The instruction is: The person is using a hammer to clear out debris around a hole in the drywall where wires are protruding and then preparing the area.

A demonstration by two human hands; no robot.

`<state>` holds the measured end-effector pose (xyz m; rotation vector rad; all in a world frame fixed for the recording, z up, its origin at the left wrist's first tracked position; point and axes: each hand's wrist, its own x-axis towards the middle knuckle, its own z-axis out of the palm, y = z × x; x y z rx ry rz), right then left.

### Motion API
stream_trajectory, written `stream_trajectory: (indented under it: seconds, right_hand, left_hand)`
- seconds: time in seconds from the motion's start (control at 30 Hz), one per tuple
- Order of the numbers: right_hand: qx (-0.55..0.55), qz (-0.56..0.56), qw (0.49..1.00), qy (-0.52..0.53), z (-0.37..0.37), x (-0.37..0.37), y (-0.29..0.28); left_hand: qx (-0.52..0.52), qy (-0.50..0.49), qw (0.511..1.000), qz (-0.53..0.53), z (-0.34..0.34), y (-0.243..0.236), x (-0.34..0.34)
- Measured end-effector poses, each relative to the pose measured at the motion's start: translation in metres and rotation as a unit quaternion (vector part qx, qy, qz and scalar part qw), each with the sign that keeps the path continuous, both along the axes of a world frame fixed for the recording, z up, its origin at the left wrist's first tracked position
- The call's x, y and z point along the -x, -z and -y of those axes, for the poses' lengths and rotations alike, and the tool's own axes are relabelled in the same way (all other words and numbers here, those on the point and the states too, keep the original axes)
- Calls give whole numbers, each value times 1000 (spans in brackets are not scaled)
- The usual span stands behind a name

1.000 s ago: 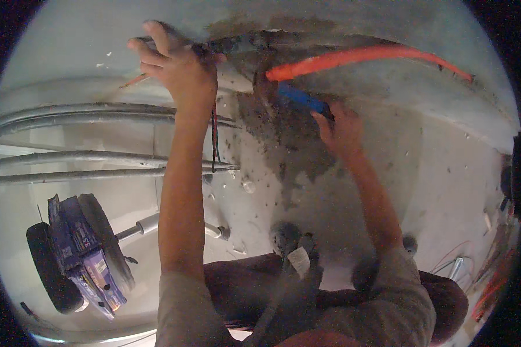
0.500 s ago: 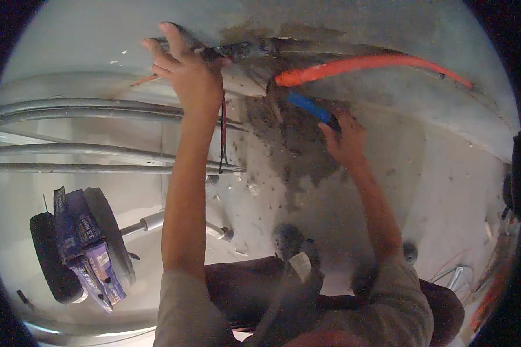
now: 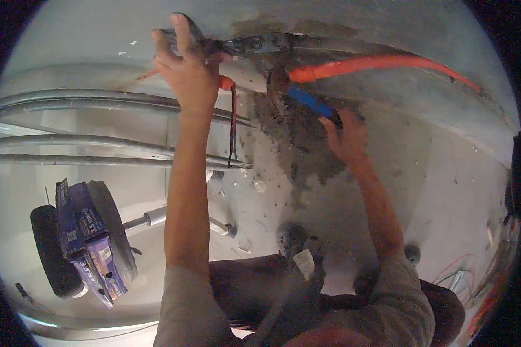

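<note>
Right hand (image 3: pixel 346 137) closed on blue-handled tool (image 3: pixel 308 102), long axis slanting up-left into rough grey wall chase (image 3: pixel 295 139) beside orange corrugated conduit (image 3: pixel 376 65). Left hand (image 3: pixel 185 69) open, fingers spread, seemingly pressing cables, farther off.

We are on an unfinished building site: bare grey concrete wall (image 3: pixel 422 173), orange conduit (image 3: pixel 382 63) in a chiselled groove, metal pipes (image 3: pixel 87 98), dust-covered floor (image 3: pixel 260 196).

conduit (image 3: pixel 382 63) above tool (image 3: pixel 309 101)
</note>
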<state>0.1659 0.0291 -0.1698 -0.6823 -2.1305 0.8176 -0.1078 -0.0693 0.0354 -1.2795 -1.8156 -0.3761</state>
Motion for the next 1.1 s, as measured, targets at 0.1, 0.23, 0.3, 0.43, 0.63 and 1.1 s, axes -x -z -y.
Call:
stream_trajectory:
  seconds: [0.1,0.23,0.3,0.43,0.63,1.1]
  right_hand:
    - [3,-8,1000,-5,-2,2,-1]
    - [-8,-15,1000,-7,-5,2,1]
    - [-18,3,1000,-11,-6,1,0]
    - [-66,-5,998,-16,-10,0,-4]
    - [-32,75,997,-14,3,8,-7]
    - [-93,-33,995,-29,4,40,-20]
  left_hand:
    - [-7,24,1000,-9,1,0,1]
    - [-29,37,999,-13,-1,2,3]
    - [-26,38,999,-8,-1,1,4]
    - [-16,23,999,16,7,-2,1]
    - [-21,18,999,28,5,2,3]
    - [-30,-23,997,72,11,-8,-6]
